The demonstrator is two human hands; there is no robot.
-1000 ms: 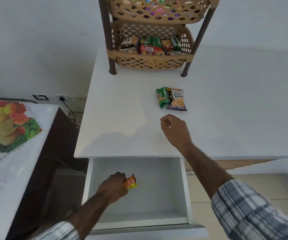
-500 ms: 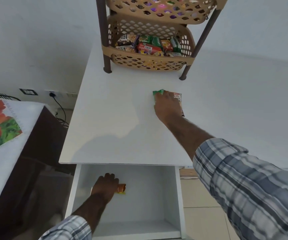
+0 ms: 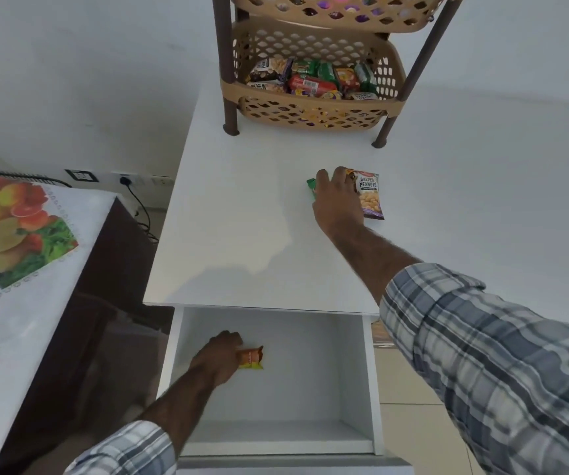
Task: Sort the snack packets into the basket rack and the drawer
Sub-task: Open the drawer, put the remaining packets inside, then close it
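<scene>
Head cam only: right hand [image 3: 339, 204] is stretched out over the white desk [image 3: 242, 217], palm down, fingers spread across the green packet [image 3: 310, 185] and the edge of the salted peanuts packet [image 3: 371, 197]. Can't tell if that grip has actually closed on either. Left hand [image 3: 219, 359] reaches down into the open drawer [image 3: 310, 371], grip curled on an orange packet [image 3: 252, 358] lying on the drawer floor. Basket rack [image 3: 310, 108] sits at the back, lower basket full of snacks.
</scene>
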